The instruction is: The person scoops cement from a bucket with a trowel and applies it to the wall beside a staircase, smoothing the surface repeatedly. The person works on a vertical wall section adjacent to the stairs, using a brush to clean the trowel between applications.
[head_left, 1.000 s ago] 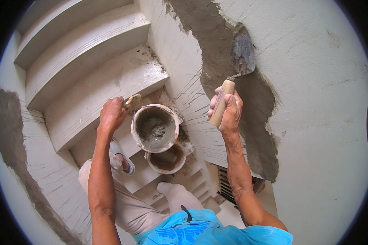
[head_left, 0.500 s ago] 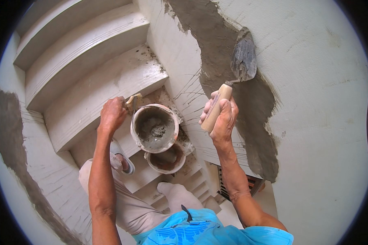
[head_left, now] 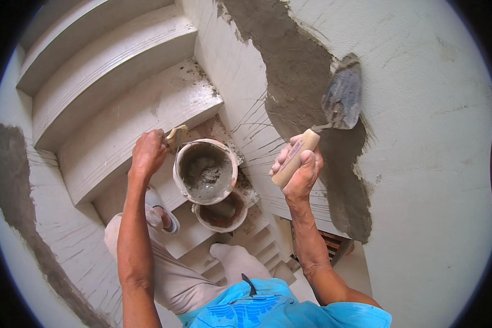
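My right hand [head_left: 300, 167] is closed round the pale wooden handle of a pointed trowel [head_left: 344, 93]. The blade, grey with mortar residue, lies over the right edge of a strip of wet grey mortar [head_left: 295, 71] on the white wall. My left hand [head_left: 149, 153] is closed at the upper left of a bucket [head_left: 233, 183], gripping its handle beside a yellowish piece [head_left: 176, 135] that I cannot identify. Inside the bucket is wet grey mortar [head_left: 206, 170]. A second bucket [head_left: 240, 223], partly hidden under the first, shows a brownish inside.
White stairs [head_left: 131, 101] rise at the left, with mortar specks on the nearest tread. Another mortar strip [head_left: 11, 180] runs down the far-left wall. My feet stand on lower steps, one in a light sandal [head_left: 172, 223]. A dark slatted grate [head_left: 333, 246] lies by my right forearm.
The trowel has moved right and slightly down along the wall, its blade passing to the mortar's right edge. My left hand and the buckets have barely shifted.
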